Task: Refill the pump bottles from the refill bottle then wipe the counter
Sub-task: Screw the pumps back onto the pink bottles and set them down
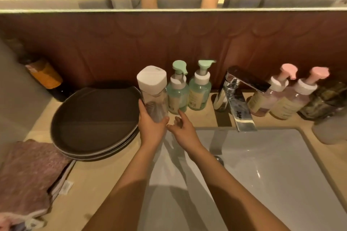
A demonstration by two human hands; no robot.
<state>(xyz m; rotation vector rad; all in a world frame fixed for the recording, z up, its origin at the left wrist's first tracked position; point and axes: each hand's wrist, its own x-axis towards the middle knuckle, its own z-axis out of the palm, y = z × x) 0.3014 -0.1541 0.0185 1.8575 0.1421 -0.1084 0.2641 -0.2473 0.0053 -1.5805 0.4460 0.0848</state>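
Left hand: the left hand (150, 127) is wrapping round the lower body of the refill bottle (155, 99), thumb on the near side and fingers curling behind it, the forearm reaching in over the sink's left edge.
Right hand: the right hand (183, 130) is hovering just beside the left one, holding nothing, its fingers loosely spread and the forefinger pointing at the foot of the nearer green pump bottle (177, 93); whether it is touching, I cannot tell.
Refill bottle: clear, with a white squarish cap, it is standing upright at the back of the counter (93, 193), between the stack of dark plates (93, 122) and the green pair.
Pump bottles: the second green pump bottle (200, 92) is standing just beside the first, left of the tap (238, 97); two pink pump bottles (262, 97) are sitting to its right, against the brown wall panel.
Edges and room: the plates are crowding the refill bottle's left side; the white sink (272, 165) is lying open below both forearms; a pinkish cloth (28, 170) is hanging near the counter's left front edge.
Writing: the pump bottles are wearing cream labels and the cloth a small white tag, all too blurred to read.
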